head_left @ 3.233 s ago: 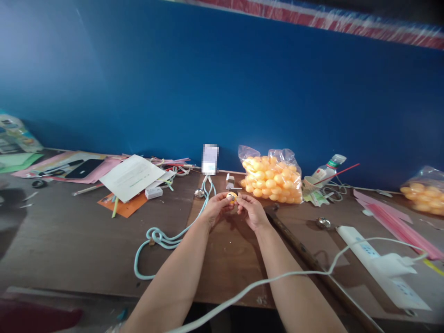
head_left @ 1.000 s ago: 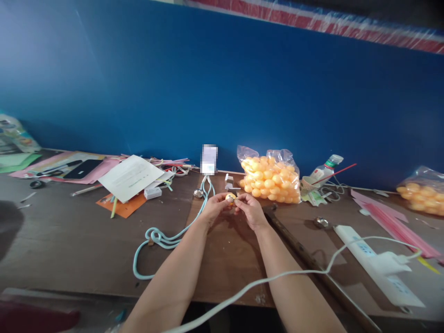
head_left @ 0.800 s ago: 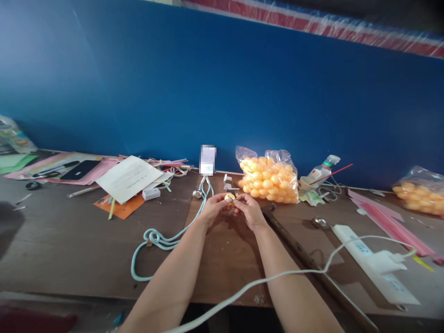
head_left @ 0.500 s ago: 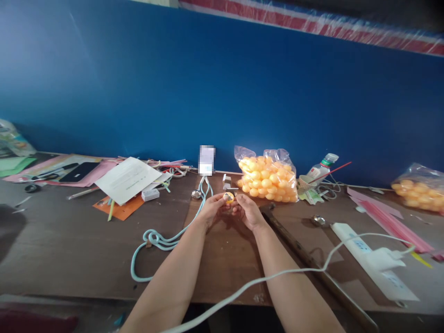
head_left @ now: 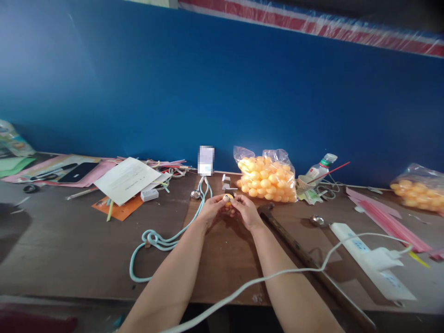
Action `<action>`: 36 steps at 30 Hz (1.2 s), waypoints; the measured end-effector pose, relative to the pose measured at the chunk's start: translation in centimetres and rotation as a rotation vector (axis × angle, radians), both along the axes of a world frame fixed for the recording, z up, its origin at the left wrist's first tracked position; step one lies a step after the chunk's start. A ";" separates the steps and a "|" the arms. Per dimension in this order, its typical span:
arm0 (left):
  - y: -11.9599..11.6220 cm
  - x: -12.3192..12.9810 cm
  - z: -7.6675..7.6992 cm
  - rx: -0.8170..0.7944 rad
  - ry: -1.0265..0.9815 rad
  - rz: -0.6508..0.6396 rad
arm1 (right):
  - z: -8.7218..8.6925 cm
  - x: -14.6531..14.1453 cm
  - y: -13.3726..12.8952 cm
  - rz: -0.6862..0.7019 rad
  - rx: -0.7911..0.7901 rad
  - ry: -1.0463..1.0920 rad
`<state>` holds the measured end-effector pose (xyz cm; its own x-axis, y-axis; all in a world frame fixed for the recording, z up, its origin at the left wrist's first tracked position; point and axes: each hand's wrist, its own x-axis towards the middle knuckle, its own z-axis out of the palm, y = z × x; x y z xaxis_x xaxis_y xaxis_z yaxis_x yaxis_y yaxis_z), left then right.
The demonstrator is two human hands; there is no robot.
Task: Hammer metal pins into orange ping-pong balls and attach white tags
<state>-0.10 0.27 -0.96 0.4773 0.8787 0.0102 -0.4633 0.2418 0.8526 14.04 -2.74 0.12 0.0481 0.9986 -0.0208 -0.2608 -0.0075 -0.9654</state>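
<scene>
My left hand [head_left: 212,209] and my right hand [head_left: 246,212] meet over the table in front of the bag. Between their fingertips is a small orange-yellow ball [head_left: 228,198] with a grey or dark patch on top. What that patch is, I cannot make out. Fingers of both hands are closed around the ball and partly hide it. Just behind my right hand stands a clear plastic bag of orange balls [head_left: 265,180]. A small white piece [head_left: 226,181] lies beyond the fingertips.
A light blue cord [head_left: 156,238] loops on the left, rising to a propped phone [head_left: 206,161]. Papers [head_left: 126,180] lie further left. A long dark bar [head_left: 294,252] and a power strip [head_left: 373,263] are on the right. A white cable [head_left: 249,283] crosses over my forearms.
My right hand has shifted slightly left and its fingers have come onto the ball's top, closer to my left hand. Less of the ball shows.
</scene>
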 end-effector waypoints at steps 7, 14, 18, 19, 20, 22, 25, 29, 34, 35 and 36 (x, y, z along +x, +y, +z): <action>0.3 0.1 -0.2 -0.044 -0.058 0.061 | -0.2 0.3 0.2 -0.010 -0.022 0.051; -0.3 -0.1 0.6 -0.116 -0.076 0.070 | -0.5 0.1 0.1 0.021 0.127 -0.190; -0.3 -0.2 0.4 -0.100 -0.070 0.031 | -1.0 -0.3 0.2 -0.062 0.217 -0.345; -0.2 -0.2 0.3 -0.098 -0.080 0.044 | -1.1 -0.4 0.2 -0.087 0.238 -0.368; -0.2 -0.1 0.3 -0.097 -0.094 0.059 | -1.1 -0.4 0.3 -0.111 0.259 -0.385; -0.1 0.1 0.2 -0.096 -0.115 0.076 | -1.2 -0.5 0.2 -0.150 0.300 -0.415; -0.1 0.2 0.2 -0.080 -0.068 0.061 | -1.1 -0.7 0.1 -0.185 0.339 -0.492; -0.3 0.1 0.2 -0.033 0.040 0.060 | -1.1 -0.7 0.0 -0.185 0.337 -0.594; 0.0 -0.1 -0.1 0.028 0.126 0.107 | -1.4 -0.7 0.1 -0.189 0.359 -0.632; 0.1 0.0 -0.2 0.041 0.134 0.126 | -1.4 -0.7 0.1 -0.184 0.359 -0.634; 0.2 0.0 -0.3 0.052 0.137 0.141 | -1.5 -0.6 0.1 -0.178 0.358 -0.632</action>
<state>-0.06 0.45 -1.25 0.3495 0.9369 0.0009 -0.3683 0.1365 0.9196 13.40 -2.61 -1.40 0.1042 0.9150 0.3897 0.3768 0.3263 -0.8669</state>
